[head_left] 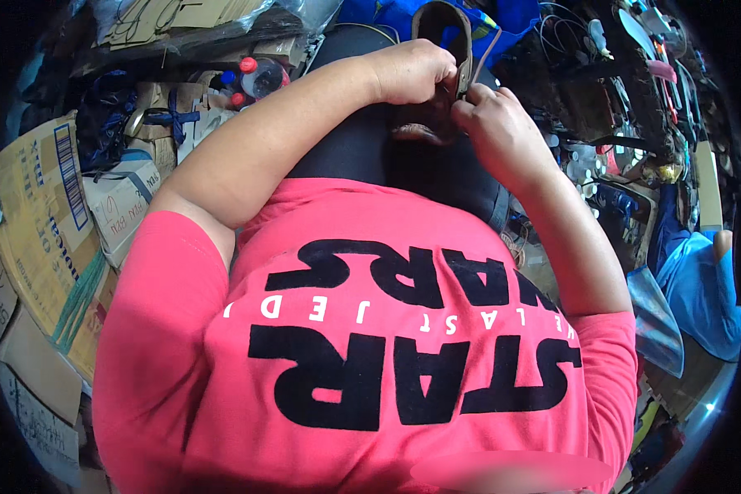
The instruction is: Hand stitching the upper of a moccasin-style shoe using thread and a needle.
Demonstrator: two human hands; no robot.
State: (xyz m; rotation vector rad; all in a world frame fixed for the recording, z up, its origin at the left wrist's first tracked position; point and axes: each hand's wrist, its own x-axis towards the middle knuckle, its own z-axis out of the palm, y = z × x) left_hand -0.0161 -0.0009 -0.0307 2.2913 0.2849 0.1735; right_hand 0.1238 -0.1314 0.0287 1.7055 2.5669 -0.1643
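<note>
A brown shoe (463,51) rests between my dark-clothed legs, its opening facing up and its rounded toe pointing toward me. My left hand (416,71) is closed over the shoe's left side, with the thumb and fingers pressed together at its upper edge. On the other side my right hand (502,128) is closed too, its fingertips pinching at the shoe's right edge. A thin brown strip (487,54) sticks up beside that edge, just above the right fingertips. My hands cover the middle of the shoe, so exactly what each pinches is partly hidden.
Cardboard boxes (37,222) are stacked at the left, with a green cord bundle (82,300) on them. A clear red-capped bottle (262,78) lies past my left forearm. Blue plastic (510,25) is behind the shoe. Tangled tools and wires (584,90) crowd the right, above blue cloth (696,284).
</note>
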